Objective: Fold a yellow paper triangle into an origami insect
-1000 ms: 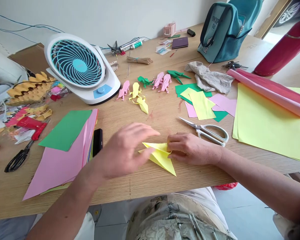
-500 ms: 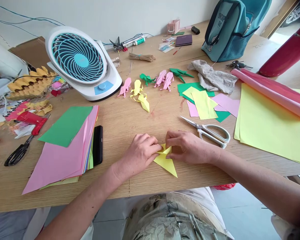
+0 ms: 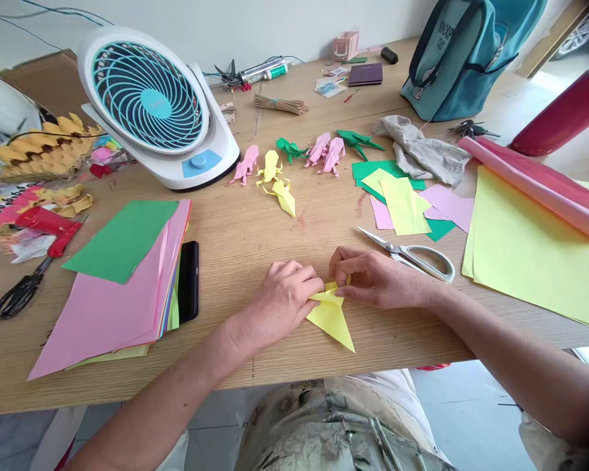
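Note:
A partly folded sheet of yellow paper (image 3: 332,322) lies on the wooden table (image 3: 226,261), one pointed corner toward me. My left hand (image 3: 288,297) grips its left side, pressing it to the tabletop. At its upper right edge, my right hand (image 3: 368,278) pinches a raised fold between thumb and fingers. The fingers cover part of the upper folds. White-handled scissors (image 3: 425,258) lie just beyond my right hand, blades slightly apart. Farther back sit several folded paper frogs, among them a yellow one (image 3: 281,196), a pink one (image 3: 246,163) and a green one (image 3: 289,149).
On the left, a black phone (image 3: 190,281) rests beside stacked coloured paper (image 3: 112,307), with a white fan (image 3: 161,111) behind. Small paper pieces (image 3: 405,203), a grey cloth (image 3: 425,149), large yellow sheets (image 3: 535,261) and a red bottle (image 3: 562,108) occupy the right. A teal bag (image 3: 464,65) stands behind.
My right hand has shifted slightly, its fingers curling more at the paper's upper edge. My left hand keeps its hold. The whole view has tilted a little.

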